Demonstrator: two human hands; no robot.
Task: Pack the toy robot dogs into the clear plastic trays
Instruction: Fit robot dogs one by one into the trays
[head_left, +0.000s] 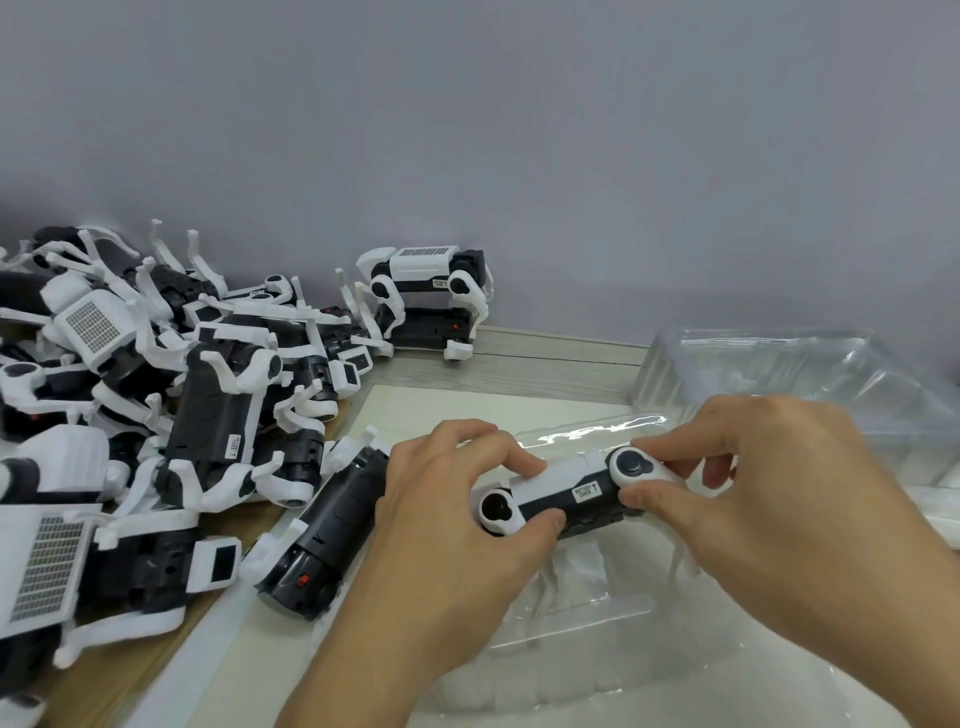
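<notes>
A black-and-white toy robot dog (566, 491) lies on its side over a clear plastic tray (587, 618) in front of me. My left hand (457, 514) grips its left end, fingers curled over the body and thumb under a round leg joint. My right hand (769, 478) pinches the white leg joint at its right end. The dog's "battery cover" label faces up. Another dog (332, 530) lies on its back just left of my left hand.
A heap of several toy robot dogs (156, 395) covers the wooden table at the left. One dog (431, 296) stands on another against the grey wall. A stack of clear trays (779, 379) sits at the back right. A white board (467, 410) lies under the tray.
</notes>
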